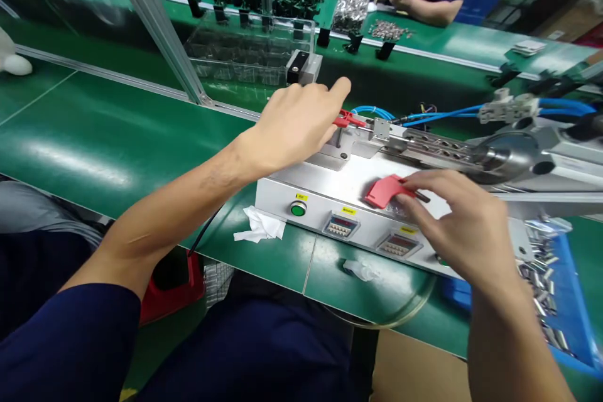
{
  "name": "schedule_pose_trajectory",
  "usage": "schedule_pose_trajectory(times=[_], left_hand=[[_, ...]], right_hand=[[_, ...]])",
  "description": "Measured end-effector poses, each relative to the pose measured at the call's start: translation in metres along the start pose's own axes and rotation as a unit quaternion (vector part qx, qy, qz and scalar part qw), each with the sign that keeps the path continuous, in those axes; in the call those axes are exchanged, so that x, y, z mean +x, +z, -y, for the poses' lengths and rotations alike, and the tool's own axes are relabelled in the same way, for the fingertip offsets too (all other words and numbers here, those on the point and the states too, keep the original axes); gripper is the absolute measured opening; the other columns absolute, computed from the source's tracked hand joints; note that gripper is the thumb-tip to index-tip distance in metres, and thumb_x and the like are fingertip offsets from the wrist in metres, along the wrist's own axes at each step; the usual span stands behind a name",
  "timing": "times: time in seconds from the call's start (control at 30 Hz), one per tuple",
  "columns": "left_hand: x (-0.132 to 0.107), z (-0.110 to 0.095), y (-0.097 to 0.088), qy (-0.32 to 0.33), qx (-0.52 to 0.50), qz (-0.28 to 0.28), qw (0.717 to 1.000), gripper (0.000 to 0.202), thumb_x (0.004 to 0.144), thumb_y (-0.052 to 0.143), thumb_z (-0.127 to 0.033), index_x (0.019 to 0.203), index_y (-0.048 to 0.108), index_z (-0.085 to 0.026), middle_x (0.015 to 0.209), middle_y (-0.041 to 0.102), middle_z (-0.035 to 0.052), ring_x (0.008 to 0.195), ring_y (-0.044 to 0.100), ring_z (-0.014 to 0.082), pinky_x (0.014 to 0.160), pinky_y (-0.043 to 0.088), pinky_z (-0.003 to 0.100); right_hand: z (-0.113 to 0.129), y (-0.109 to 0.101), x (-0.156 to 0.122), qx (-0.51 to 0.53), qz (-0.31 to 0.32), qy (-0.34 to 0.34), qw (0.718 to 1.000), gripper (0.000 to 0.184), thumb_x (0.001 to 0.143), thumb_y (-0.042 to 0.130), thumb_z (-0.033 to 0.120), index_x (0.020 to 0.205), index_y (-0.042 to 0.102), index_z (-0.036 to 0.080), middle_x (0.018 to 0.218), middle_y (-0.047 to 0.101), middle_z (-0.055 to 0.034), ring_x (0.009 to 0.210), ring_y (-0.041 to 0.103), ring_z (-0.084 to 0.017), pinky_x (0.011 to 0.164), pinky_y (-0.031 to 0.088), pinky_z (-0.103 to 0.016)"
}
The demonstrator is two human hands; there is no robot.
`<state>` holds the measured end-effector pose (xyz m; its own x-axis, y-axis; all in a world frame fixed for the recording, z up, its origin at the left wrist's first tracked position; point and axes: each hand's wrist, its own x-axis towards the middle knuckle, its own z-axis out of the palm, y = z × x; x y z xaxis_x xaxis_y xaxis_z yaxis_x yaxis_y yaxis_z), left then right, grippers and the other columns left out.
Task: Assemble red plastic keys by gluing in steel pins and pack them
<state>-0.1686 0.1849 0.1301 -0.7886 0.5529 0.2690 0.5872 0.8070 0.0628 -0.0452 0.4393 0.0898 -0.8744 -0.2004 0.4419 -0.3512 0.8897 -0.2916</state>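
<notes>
My left hand [294,122] reaches over the fixture of a bench machine [306,185]. Its thumb and fingers close around one end of a red plastic part [349,118] seated there, and the hand hides much of it. Lower right, my right hand [464,220] pinches a second piece, a curved red plastic handle-like part [387,191], between thumb and fingers just above the machine's white top. A short dark pin [423,196] shows beside the fingers of that hand.
A blue bin [577,301] of metal cylinders stands at right. A green button [298,208] and small counters line the machine's front. White tissue [261,225] lies on the green table. Blue air hoses [443,114] run behind. Across the bench, two people handle black parts.
</notes>
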Motion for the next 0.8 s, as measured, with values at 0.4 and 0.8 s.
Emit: schedule_pose_trajectory(times=[0.4,0.8], left_hand=[[-0.001,-0.007,0.023,0.029,0.031,-0.017,0.999,0.014,0.102,0.060,-0.017,0.105,0.074,-0.013,0.112,0.071,0.0141,0.112,0.065,0.0364,0.088,0.055,0.045],[-0.113,0.009,0.067,0.196,-0.099,-0.224,0.950,0.007,0.102,0.065,-0.015,0.101,0.067,-0.022,0.082,0.072,0.0045,0.077,0.068,0.0241,0.073,0.051,0.037]], right_hand=[[-0.012,0.014,-0.019,0.047,-0.031,0.034,0.998,0.011,0.101,0.065,0.029,0.107,0.073,0.025,0.109,0.078,-0.0087,0.103,0.074,-0.030,0.091,0.060,-0.047],[-0.005,-0.017,-0.122,-0.010,-0.089,0.188,0.978,0.010,0.101,0.065,0.027,0.109,0.069,0.027,0.086,0.070,-0.0027,0.073,0.068,-0.021,0.069,0.059,-0.036]])
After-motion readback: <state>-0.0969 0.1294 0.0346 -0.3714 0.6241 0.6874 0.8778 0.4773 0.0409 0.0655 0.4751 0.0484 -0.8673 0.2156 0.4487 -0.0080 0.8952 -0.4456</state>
